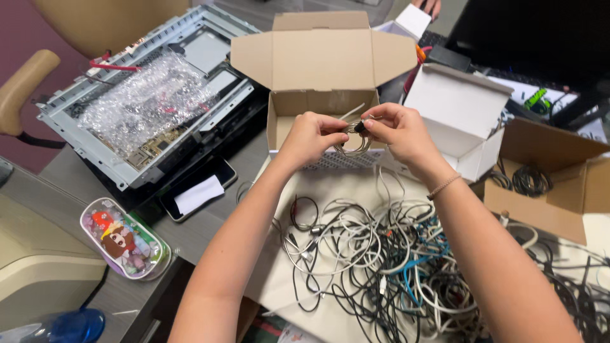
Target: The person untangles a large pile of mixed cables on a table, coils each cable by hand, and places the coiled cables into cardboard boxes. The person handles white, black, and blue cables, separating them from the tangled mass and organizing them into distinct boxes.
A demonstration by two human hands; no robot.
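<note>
- Nearest the camera, a tangle of black, white and blue cables (387, 267) sprawls across pale paper at lower centre of the frame.
- At upper centre, your left hand (309, 136) and right hand (397, 130) meet over an open cardboard box (321, 60), fingers pinched shut on a small coiled cable (353, 138).
- To wind it well, keep the loops even and grip the black plug end firmly.
- A bubble-wrapped metal chassis (146, 95) lies at upper left; a cartoon pencil case (124, 240) sits at lower left.
</note>
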